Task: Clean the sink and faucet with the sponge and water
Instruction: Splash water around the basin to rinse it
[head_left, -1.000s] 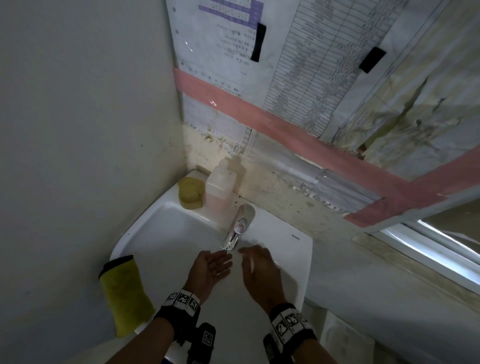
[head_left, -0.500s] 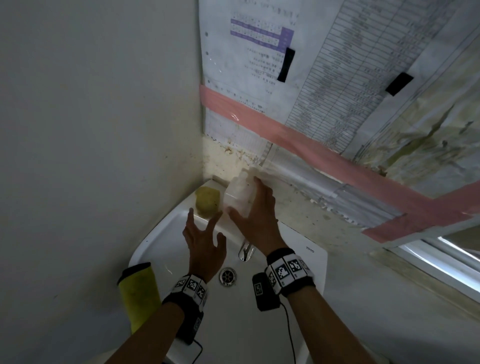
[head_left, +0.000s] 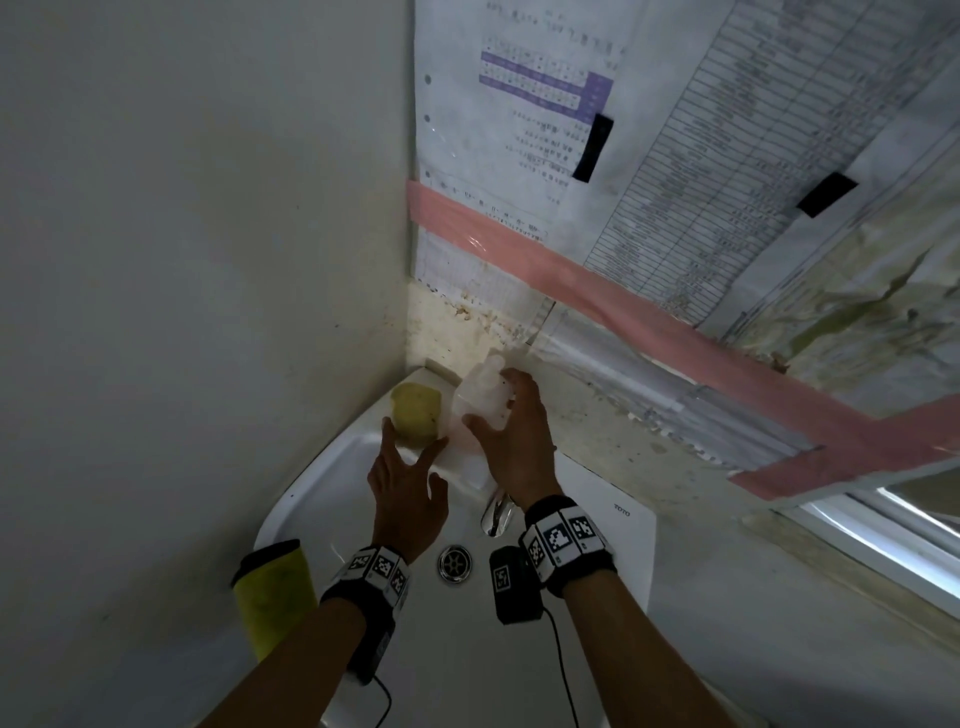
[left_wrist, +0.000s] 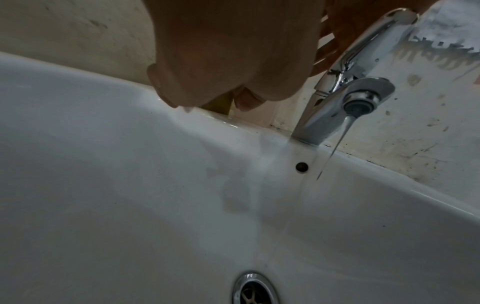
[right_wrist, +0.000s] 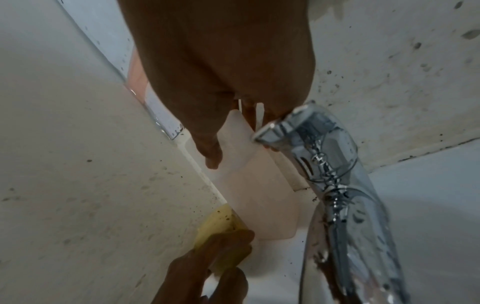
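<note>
Head view: the yellow sponge (head_left: 415, 413) sits in the sink's (head_left: 311, 499) back-left corner, just beyond the spread, empty left hand (head_left: 408, 499). The right hand (head_left: 511, 441) grasps the soap bottle (head_left: 480, 397) beside it.

Left wrist view: the faucet (left_wrist: 345, 98) runs water.

Right wrist view: left fingertips (right_wrist: 233, 238) touch the sponge (right_wrist: 218, 228).

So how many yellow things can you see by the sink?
2. A yellow sponge sits on the sink's back corner by the soap bottle. A yellow cloth hangs over the sink's near left edge. Others may be hidden behind the hands.
</note>
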